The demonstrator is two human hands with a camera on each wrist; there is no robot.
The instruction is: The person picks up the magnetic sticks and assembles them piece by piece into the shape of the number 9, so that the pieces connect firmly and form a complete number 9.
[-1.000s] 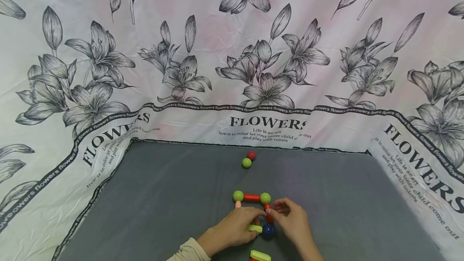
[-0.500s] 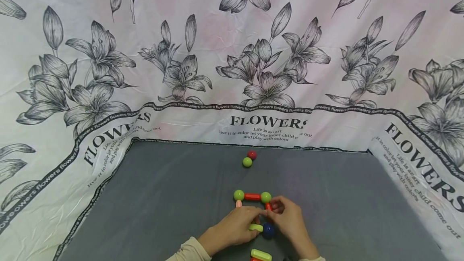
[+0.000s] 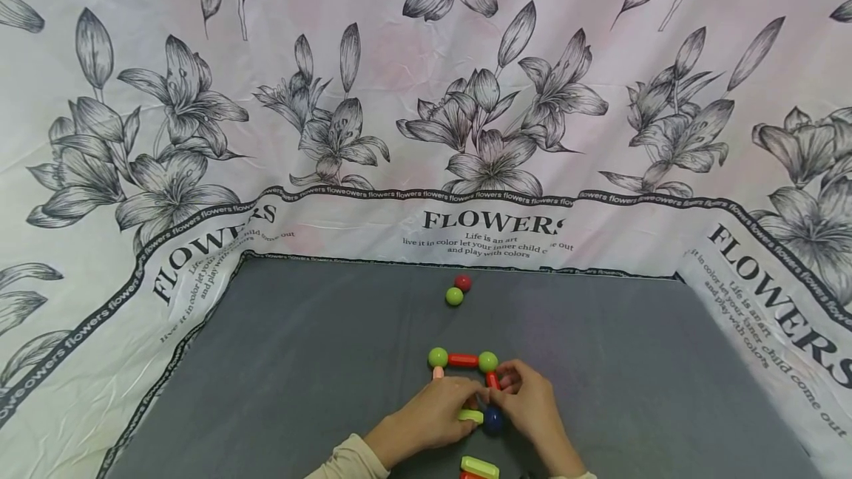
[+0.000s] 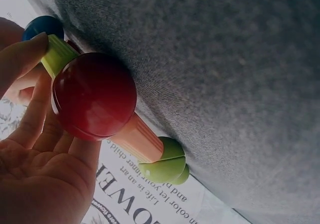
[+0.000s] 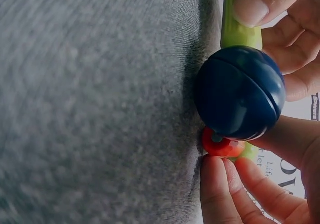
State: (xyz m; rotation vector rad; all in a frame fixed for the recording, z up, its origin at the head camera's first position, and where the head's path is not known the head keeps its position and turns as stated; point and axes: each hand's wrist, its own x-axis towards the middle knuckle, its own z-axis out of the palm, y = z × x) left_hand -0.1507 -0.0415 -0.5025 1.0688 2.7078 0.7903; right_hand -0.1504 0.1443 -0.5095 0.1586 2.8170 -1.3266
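Note:
In the head view a frame of rods and balls lies on the grey cloth. My left hand (image 3: 434,414) pinches a yellow-green rod (image 3: 471,416); its thumb presses on that rod in the left wrist view. A red ball (image 4: 95,95) joins this rod to a peach rod (image 4: 140,138), which leads to a green ball (image 4: 165,161). At the rod's other end sits a dark blue ball (image 5: 240,93). My right hand (image 3: 529,398) holds the right-hand red rod (image 5: 220,143) between thumb and fingers, close to the blue ball. Another red rod (image 3: 463,360) spans two green balls at the far side.
Farther back lie a loose red ball (image 3: 462,283) and a green ball (image 3: 454,296), side by side. Near the front edge is a spare yellow-green rod (image 3: 480,467) with a red rod (image 3: 471,475) beside it. A flower-printed cloth (image 3: 492,235) borders the grey surface.
My right hand has shifted slightly left, its fingers drawing in around the red rod. My left hand stays on the yellow-green rod almost unmoved.

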